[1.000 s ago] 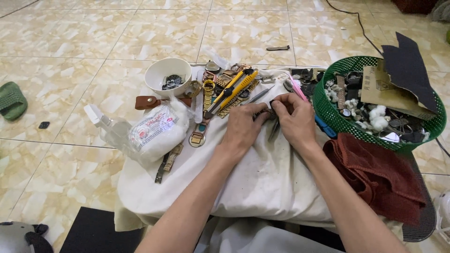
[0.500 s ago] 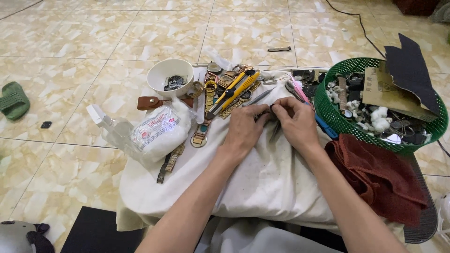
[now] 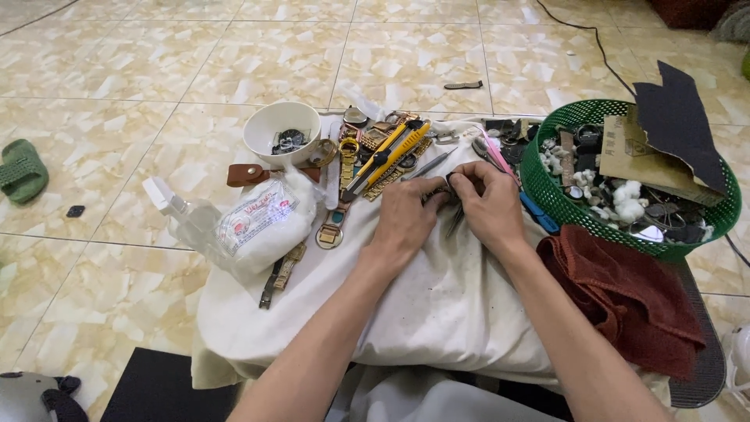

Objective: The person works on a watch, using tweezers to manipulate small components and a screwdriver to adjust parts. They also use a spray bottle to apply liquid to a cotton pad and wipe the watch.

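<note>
Nothing has moved: both hands pinch small watch part.

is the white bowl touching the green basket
Apart. The head view shows the white bowl left of the watches and the green basket far right, with the cloth and tools between them.

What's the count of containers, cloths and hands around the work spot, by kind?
Hands: 2, left hand and right hand, both on a small dark part
White bowl: 1
Green basket: 1
Red cloth: 1
White cloth: 1
Total: 6
</note>
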